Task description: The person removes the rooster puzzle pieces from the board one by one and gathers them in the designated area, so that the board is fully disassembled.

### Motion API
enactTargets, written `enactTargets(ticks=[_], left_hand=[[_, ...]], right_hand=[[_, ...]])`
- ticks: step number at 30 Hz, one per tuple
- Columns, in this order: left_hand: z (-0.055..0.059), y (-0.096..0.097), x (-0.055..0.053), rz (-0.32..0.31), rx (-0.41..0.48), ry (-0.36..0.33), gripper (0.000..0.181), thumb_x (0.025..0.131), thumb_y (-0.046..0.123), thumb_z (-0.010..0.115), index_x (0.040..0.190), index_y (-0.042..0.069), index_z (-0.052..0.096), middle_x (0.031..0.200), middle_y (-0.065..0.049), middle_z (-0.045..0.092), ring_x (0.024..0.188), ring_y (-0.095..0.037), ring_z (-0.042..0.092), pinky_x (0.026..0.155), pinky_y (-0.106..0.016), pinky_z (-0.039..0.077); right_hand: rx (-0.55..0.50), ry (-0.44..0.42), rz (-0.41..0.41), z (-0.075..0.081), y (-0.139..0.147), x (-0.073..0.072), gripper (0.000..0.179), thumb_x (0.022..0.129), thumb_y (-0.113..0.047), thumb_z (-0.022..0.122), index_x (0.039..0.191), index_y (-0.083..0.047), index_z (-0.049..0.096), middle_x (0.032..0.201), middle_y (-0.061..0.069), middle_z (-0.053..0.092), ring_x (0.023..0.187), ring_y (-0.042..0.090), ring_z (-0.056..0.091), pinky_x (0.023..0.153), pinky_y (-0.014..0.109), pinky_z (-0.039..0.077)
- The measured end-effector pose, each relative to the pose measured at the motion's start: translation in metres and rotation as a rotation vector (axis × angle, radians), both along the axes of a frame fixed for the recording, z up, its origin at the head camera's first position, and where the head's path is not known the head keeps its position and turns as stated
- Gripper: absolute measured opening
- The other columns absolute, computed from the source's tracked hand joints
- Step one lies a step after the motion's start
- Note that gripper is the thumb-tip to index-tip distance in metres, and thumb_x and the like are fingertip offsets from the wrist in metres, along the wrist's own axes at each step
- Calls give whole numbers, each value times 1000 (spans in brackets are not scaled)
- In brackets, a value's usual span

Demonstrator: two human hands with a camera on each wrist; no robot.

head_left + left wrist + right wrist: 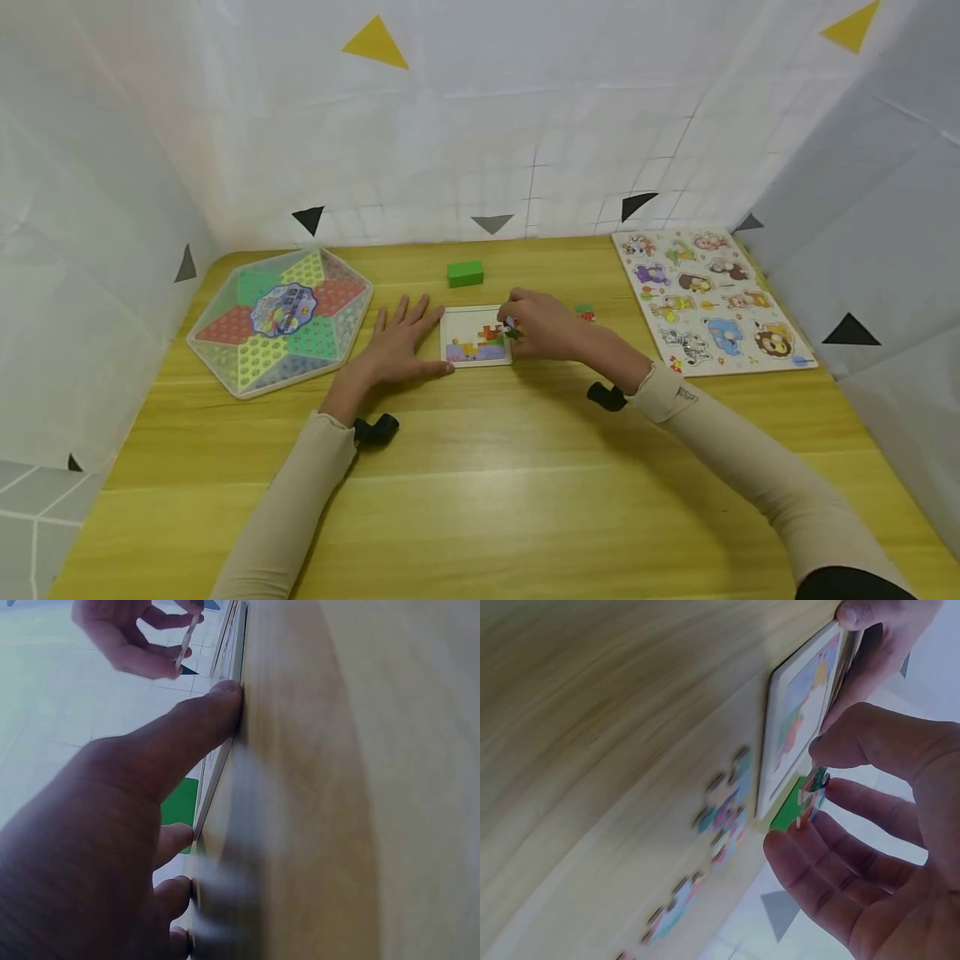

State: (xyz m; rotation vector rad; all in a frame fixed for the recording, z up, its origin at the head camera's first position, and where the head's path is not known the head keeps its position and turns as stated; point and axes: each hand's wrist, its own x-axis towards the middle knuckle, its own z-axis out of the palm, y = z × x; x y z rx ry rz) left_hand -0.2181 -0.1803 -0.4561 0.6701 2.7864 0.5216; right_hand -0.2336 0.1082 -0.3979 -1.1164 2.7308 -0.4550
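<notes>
A small jigsaw tray (467, 323) lies on the table, with assembled pieces along its lower part and a bare white area above them. My left hand (396, 348) rests at its left side, fingers spread flat. In the left wrist view the thumb (214, 709) presses the tray's near edge. My right hand (551, 323) is over the tray's right side and pinches a jigsaw piece (814, 793) between thumb and fingertips. The piece is tilted up, above the tray. Part of the tray's right edge is hidden by this hand in the head view.
Loose jigsaw pieces (724, 802) lie right of the tray, mostly behind the right arm in the head view. A green block (465, 273) sits behind the tray. A hexagonal game board (281, 321) lies at the left, an animal peg puzzle (712, 300) at the right.
</notes>
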Motion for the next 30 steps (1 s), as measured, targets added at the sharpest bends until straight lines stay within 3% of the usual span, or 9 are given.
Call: enactTargets(ticks=[13, 30], left_hand=[[-4, -2, 2, -3, 15, -8, 105, 84, 73, 62, 162, 21, 17, 168, -10, 2, 151, -39, -9, 114, -65, -8], [-3, -1, -1, -1, 7, -1, 105, 82, 76, 60, 163, 24, 15, 168, -6, 0, 151, -36, -10, 115, -62, -10]], right_hand=[[4, 6, -65, -1, 32, 5, 43, 79, -16, 85, 117, -1, 70, 106, 12, 60, 89, 24, 58, 78, 40, 52], [-30, 23, -103, -10, 64, 6, 37, 77, -6, 79, 113, 0, 70, 106, 15, 57, 83, 24, 56, 72, 40, 50]])
